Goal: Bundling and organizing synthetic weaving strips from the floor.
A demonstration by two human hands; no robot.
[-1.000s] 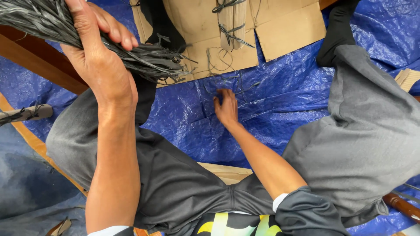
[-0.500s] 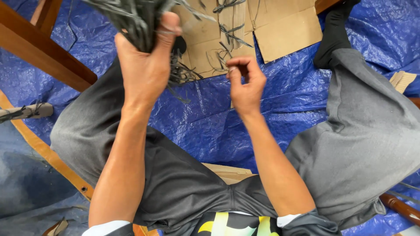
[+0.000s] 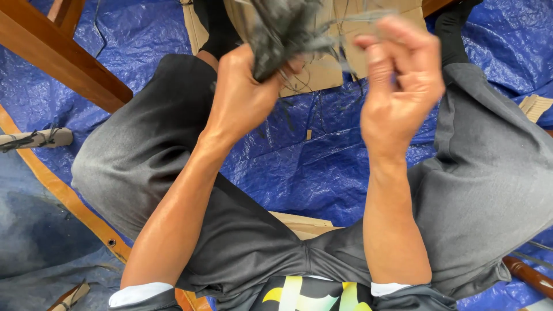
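My left hand point(image 3: 245, 95) is raised in front of me, fist closed around a thick bundle of dark grey strips point(image 3: 282, 29) that rises out of the top of the view. My right hand point(image 3: 400, 86) is lifted beside it, fingers pinching a thin grey strip point(image 3: 345, 23) that runs toward the bundle. Both forearms come up from between my knees, which are in grey trousers point(image 3: 489, 173).
A blue tarp point(image 3: 311, 167) covers the floor under my spread legs. Flat cardboard sheets point(image 3: 322, 69) with loose strips lie ahead. A brown wooden beam point(image 3: 57, 57) crosses the upper left. A wrapped stick point(image 3: 34, 139) lies at the left edge.
My right hand rose from the tarp with a thin strip and came up level with the bundle. My left hand drew the bundle toward the centre and closer to the camera.
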